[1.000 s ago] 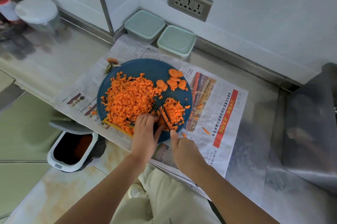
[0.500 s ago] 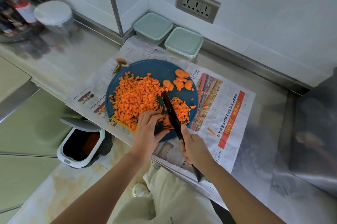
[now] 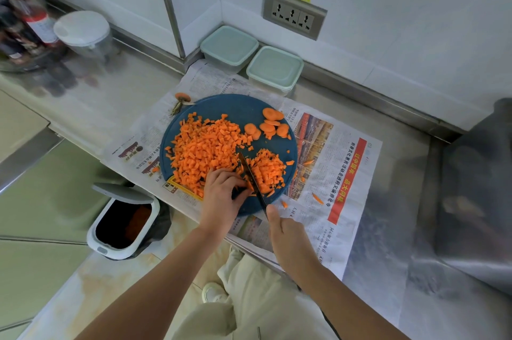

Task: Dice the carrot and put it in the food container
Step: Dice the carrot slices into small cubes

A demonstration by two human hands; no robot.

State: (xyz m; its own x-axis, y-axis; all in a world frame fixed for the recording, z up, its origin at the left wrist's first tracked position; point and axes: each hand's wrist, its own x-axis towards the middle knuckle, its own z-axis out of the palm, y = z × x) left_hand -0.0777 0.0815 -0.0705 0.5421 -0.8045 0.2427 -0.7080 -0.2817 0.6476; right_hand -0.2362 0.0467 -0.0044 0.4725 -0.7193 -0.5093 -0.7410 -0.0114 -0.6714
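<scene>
The right hand [image 3: 288, 234] was wrapped tight round the knife [image 3: 253, 179]. Its blade stood in the carrot bits [image 3: 267, 170] on the round blue board [image 3: 238, 109]. The left hand [image 3: 221, 192] pinched some bits beside the blade with bent fingers. Two shut food containers [image 3: 229, 47] sat by the wall, well apart from the carrot.

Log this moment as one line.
phase: dicing | right hand: grips knife | left hand: steadies carrot | food containers: lidded
</scene>
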